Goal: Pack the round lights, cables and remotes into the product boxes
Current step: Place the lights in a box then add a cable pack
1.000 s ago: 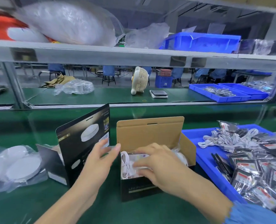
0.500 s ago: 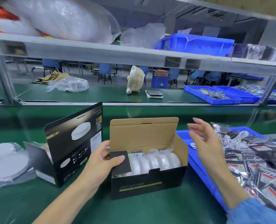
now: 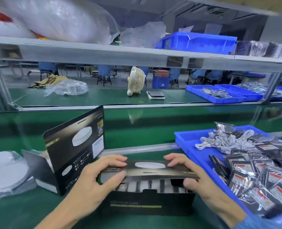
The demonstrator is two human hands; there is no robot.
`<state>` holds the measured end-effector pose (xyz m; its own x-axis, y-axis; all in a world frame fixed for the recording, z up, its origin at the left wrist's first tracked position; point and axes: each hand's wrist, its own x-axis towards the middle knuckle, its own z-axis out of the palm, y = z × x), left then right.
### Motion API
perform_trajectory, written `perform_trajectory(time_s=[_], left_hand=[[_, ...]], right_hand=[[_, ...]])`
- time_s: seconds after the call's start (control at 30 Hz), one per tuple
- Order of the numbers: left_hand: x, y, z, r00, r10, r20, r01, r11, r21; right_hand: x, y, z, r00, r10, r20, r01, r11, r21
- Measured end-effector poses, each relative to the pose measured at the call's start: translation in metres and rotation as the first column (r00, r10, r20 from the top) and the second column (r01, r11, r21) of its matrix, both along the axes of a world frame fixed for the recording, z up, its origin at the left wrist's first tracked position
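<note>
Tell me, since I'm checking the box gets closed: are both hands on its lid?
Touching. The head view shows the left hand and right hand gripping the lid, fingers on top, thumbs under its front edge.

Two product boxes are sitting on the green belt: the nearer box (image 3: 147,202) with its lid coming down, and a second box (image 3: 74,149) standing open to its left. Two hands, the left hand (image 3: 102,172) and the right hand (image 3: 191,172), are working the lid. One blue tray (image 3: 186,141) is lying at the right, heaped with cables and packets too tangled to count. One small fan (image 3: 136,81) is standing behind, with two more blue trays (image 3: 219,98) beside it.
</note>
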<state>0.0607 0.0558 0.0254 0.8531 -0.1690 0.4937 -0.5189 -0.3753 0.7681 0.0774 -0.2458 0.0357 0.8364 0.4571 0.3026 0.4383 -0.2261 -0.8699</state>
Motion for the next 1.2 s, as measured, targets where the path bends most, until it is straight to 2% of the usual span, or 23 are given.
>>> perform_trajectory(time_s=[0.17,0.3,0.4,0.5,0.57,0.63,0.77,0.83,0.87,1.0,1.2], left_hand=[[0.007,0.006,0.005,0.995,-0.023,0.096,0.016,0.997,0.079],[0.007,0.009,0.001,0.987,-0.083,0.138,0.061,0.986,0.158],[0.006,0.011,-0.002,0.976,-0.125,0.178,0.079,0.966,0.246],[0.007,0.010,-0.008,0.946,-0.138,0.295,0.034,0.943,0.331],[0.007,0.011,-0.014,0.914,-0.171,0.367,0.012,0.917,0.398],[0.008,0.009,-0.019,0.877,-0.203,0.436,-0.010,0.899,0.439],[0.010,0.004,-0.027,0.869,-0.122,0.479,-0.036,0.951,0.306],[0.009,-0.001,-0.030,0.853,-0.090,0.514,-0.070,0.956,0.284],[0.007,-0.002,-0.032,0.845,-0.075,0.529,-0.091,0.955,0.281],[0.001,-0.006,-0.033,0.834,-0.005,0.551,-0.170,0.949,0.267],[-0.009,-0.019,-0.035,0.867,0.118,0.485,-0.221,0.962,0.161]], right_hand=[[-0.006,0.000,-0.006,0.999,-0.001,0.040,-0.001,0.999,0.052],[-0.009,0.006,-0.017,0.993,-0.101,0.058,0.092,0.985,0.146],[-0.013,0.008,-0.020,0.987,-0.127,0.099,0.120,0.990,0.076],[-0.020,0.009,-0.017,0.950,-0.168,0.263,0.191,0.979,-0.066],[-0.025,0.008,-0.021,0.846,-0.198,0.495,0.330,0.924,-0.195],[-0.030,0.008,-0.027,0.689,-0.167,0.705,0.465,0.848,-0.254],[-0.034,0.017,-0.023,0.470,-0.095,0.878,0.578,0.785,-0.224],[-0.029,0.035,-0.018,0.369,-0.042,0.929,0.531,0.830,-0.173],[-0.026,0.047,-0.017,0.348,-0.019,0.937,0.490,0.856,-0.165],[-0.018,0.072,-0.019,0.390,0.028,0.920,0.450,0.866,-0.217],[-0.014,0.066,-0.031,0.435,-0.056,0.899,0.351,0.930,-0.112]])
